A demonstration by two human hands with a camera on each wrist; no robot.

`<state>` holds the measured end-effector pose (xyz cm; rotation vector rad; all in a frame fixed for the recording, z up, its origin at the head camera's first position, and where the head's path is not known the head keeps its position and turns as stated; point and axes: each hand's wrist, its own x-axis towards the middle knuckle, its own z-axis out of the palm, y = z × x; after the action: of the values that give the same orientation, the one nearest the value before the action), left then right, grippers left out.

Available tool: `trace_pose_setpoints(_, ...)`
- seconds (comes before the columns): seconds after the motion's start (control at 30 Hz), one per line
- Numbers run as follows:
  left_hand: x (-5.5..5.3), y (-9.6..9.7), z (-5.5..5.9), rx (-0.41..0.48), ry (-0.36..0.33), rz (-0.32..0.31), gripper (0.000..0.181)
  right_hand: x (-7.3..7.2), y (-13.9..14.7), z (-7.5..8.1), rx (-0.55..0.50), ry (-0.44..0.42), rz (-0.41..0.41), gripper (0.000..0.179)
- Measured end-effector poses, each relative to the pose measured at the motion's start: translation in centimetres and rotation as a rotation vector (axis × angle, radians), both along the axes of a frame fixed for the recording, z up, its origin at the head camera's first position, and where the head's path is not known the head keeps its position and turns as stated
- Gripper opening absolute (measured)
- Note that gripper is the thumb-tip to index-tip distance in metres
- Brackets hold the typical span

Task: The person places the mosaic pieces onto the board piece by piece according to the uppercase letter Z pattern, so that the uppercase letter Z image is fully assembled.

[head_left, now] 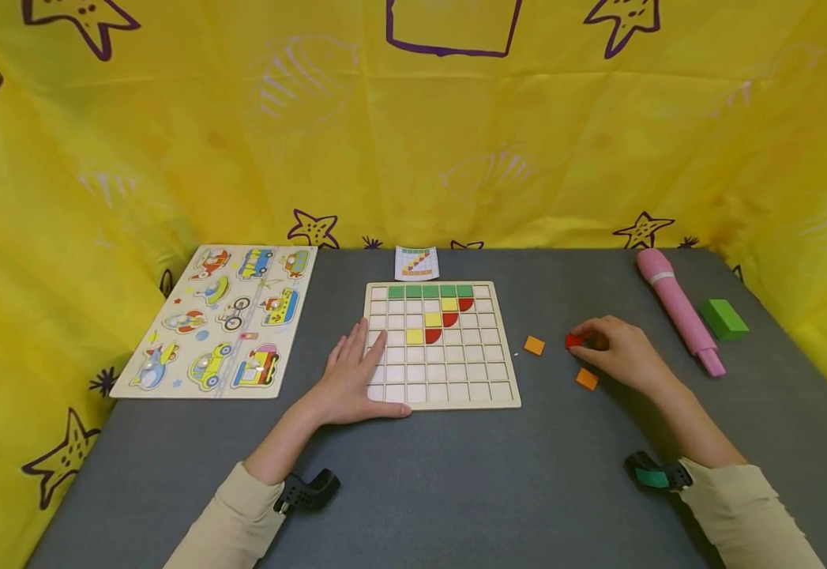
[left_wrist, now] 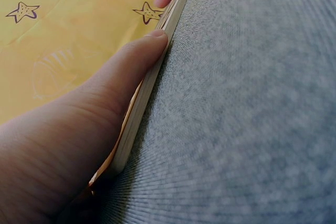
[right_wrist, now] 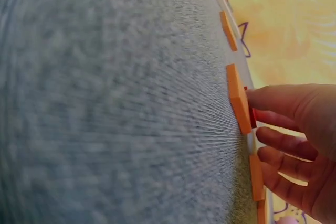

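Observation:
A wooden grid board [head_left: 456,395] lies flat on the table. Along its top runs a row of green squares [head_left: 430,292]; below, yellow squares [head_left: 432,319] and red quarter-circle pieces [head_left: 449,319] step down diagonally. My left hand [head_left: 345,379] rests on the board's lower left corner with fingers spread, its thumb [left_wrist: 126,66] along the front edge. To the right of the board, my right hand [head_left: 619,352] pinches a red piece [head_left: 573,341] between thumb and fingertips, low over the table. Orange squares [head_left: 535,345] lie around it; in the right wrist view one orange square [right_wrist: 239,98] partly hides the red piece.
Behind the board lies a small pattern card [head_left: 416,264]. A vehicle picture puzzle [head_left: 186,379] is at the left. On the right are a pink cylindrical object [head_left: 676,304] and a green block [head_left: 724,319]. Yellow patterned cloth [head_left: 413,142] surrounds the table [head_left: 456,490].

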<state>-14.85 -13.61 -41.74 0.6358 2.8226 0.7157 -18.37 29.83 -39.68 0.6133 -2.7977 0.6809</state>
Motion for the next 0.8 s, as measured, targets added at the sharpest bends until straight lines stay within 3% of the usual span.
trace_pose_setpoints(0.47, 0.1, 0.0, 0.1, 0.002, 0.004, 0.002, 0.121, -0.3, -2.1, 0.2, -0.02, -0.012, -0.078, 0.022)
trace_pose_setpoints(0.8, 0.1, 0.0, 0.1, 0.0, 0.004, 0.0, 0.12, -0.5, -7.1, 0.5, -0.125, -0.138, -0.011, 0.025)
